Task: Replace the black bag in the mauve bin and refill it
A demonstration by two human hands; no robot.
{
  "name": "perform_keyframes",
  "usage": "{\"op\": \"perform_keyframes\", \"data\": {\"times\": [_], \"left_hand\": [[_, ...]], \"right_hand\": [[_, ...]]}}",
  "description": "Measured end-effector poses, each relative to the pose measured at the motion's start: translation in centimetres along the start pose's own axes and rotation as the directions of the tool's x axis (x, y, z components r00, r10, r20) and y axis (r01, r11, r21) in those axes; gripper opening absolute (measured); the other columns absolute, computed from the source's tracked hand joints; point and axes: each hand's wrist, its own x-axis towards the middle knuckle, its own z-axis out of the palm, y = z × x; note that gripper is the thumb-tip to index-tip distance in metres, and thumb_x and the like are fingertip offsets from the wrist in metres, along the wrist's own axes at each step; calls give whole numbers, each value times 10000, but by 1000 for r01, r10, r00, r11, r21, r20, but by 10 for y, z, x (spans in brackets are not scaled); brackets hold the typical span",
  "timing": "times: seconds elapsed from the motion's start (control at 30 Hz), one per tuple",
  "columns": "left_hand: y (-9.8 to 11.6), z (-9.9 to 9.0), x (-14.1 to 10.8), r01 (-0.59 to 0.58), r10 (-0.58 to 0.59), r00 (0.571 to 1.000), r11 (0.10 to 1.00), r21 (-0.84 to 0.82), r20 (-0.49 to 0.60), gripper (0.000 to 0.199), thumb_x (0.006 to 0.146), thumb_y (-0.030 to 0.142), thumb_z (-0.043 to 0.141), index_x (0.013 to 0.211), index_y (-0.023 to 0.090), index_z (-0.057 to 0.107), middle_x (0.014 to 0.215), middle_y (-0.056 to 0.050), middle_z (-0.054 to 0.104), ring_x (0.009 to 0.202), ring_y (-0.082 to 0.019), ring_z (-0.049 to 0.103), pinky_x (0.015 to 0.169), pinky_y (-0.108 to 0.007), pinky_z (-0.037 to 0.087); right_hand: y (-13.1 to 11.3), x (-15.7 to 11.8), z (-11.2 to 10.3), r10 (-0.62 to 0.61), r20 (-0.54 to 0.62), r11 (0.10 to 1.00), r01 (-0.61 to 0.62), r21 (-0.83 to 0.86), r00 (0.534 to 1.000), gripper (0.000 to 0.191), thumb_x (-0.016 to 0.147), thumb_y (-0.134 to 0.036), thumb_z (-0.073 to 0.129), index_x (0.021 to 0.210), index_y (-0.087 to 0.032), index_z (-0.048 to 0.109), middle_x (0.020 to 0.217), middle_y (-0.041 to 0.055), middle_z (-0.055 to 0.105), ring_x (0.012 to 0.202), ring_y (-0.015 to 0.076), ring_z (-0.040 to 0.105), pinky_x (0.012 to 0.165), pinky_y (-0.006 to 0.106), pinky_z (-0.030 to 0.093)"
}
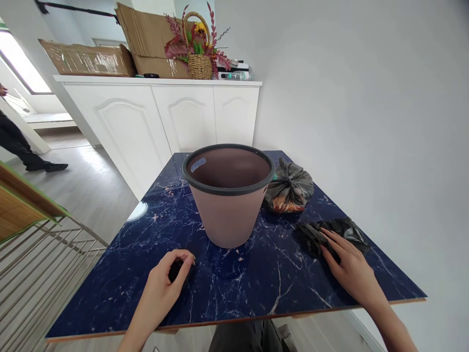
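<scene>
A pinkish-brown bin [229,217] with a dark rim stands upright on the blue marbled table [256,293], its mouth open toward me. In front of it on the left, my left hand [170,278] rests on the table with fingers curled and thumb against them; whatever may be inside is too dark to make out. On the right, my right hand [346,266] lies with its fingers over a crumpled black plastic bag [313,237], which spreads flat toward the wall. Behind it sits a full, knotted black bag [289,188], close to the bin's right side.
A metal rack [54,264] stands left of the table. White cabinets [186,117] behind carry cardboard boxes [88,59], a flower basket [200,66] and a bottle [240,76]. A person's dark-clothed leg [18,146] shows at the far left. The wall borders the table's right side.
</scene>
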Motion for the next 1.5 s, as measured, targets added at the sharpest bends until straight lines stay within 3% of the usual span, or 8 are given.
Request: {"op": "perform_keyframes", "data": {"times": [0.5,0.6,0.73,0.87,0.97,1.1,1.27,1.5], "left_hand": [[2,0,-2,-55,55,998,998,13,6,441,998,632,556,989,236,749,999,-65,802,918,-238,744,857,-334,573],[1,0,-2,-66,66,998,998,20,-1,437,998,628,562,989,235,755,990,-64,802,904,-234,739,871,-335,581],[1,0,-3,-67,67,998,997,29,2,431,998,625,566,993,238,755,980,-54,797,891,-229,734,866,-330,583],[2,0,-3,-61,60,998,998,35,8,429,994,626,576,994,234,750,994,-54,798,920,-231,741,860,-321,574],[2,-1,-1,-56,56,998,997,50,12,439,992,636,575,989,233,748,994,-54,798,920,-229,741,851,-314,568],[6,-1,-2,-49,49,999,998,40,1,453,992,654,576,992,232,741,1003,-63,800,929,-237,742,856,-319,577],[33,4,-27,1,-19,992,990,-144,-123,490,995,697,556,994,235,717,1026,-74,791,993,-248,752,972,-351,607],[79,11,-70,123,-114,992,972,-200,56,677,948,836,495,1091,242,788,1045,-104,810,1006,-301,775,814,-351,670]], "right_hand": [[-14,5,-9,91,-26,989,-87,117,996,501,1059,-480,434,1300,-190,764,1427,128,738,1338,366,680,1183,550,507],[-36,3,-20,192,16,950,-190,247,981,484,1044,-499,472,1294,-211,771,1246,108,811,1164,346,751,1018,456,587],[-90,1,-35,357,194,717,-400,571,914,506,996,-620,615,1235,-211,793,920,39,820,827,260,727,724,322,582],[-151,1,-43,437,301,157,-401,902,847,504,966,-615,690,1309,-256,775,1109,74,834,1043,308,759,891,413,624],[-184,-5,-41,475,360,-100,-357,929,803,503,960,-557,705,1386,-294,750,1202,102,823,1164,351,754,933,470,641],[-205,-30,-26,489,446,-170,-419,892,749,506,1022,-530,616,1480,-332,694,1259,103,810,1247,360,737,933,484,662],[-220,-54,-7,414,479,-55,-504,862,774,486,1086,-533,485,1486,-345,687,1260,72,815,1175,316,777,959,434,655],[-226,-59,-7,363,599,-137,-595,792,714,381,1052,-558,575,1238,-319,807,1078,45,845,1037,284,805,919,400,664]]}}
